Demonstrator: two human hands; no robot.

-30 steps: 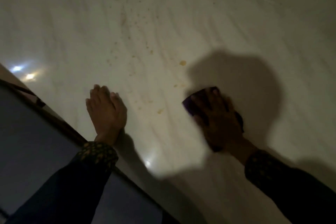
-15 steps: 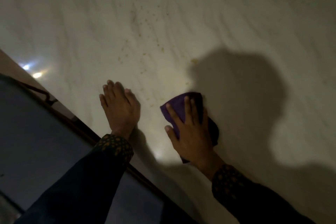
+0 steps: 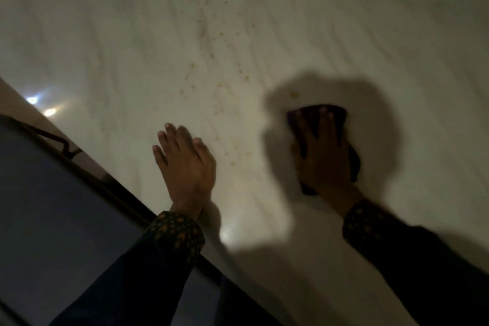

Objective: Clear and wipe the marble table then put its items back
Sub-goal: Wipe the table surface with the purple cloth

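My right hand (image 3: 324,156) lies flat with its fingers spread straight over a dark purple cloth (image 3: 341,116), pressing it down on the marble table (image 3: 119,42) inside a broad shadow. My left hand (image 3: 185,164) rests palm down on the bare marble near the table's dark edge, fingers straight and close together, holding nothing. Small yellowish crumbs (image 3: 232,79) are scattered over the marble between and beyond my hands, one larger bit (image 3: 294,94) just beyond the cloth.
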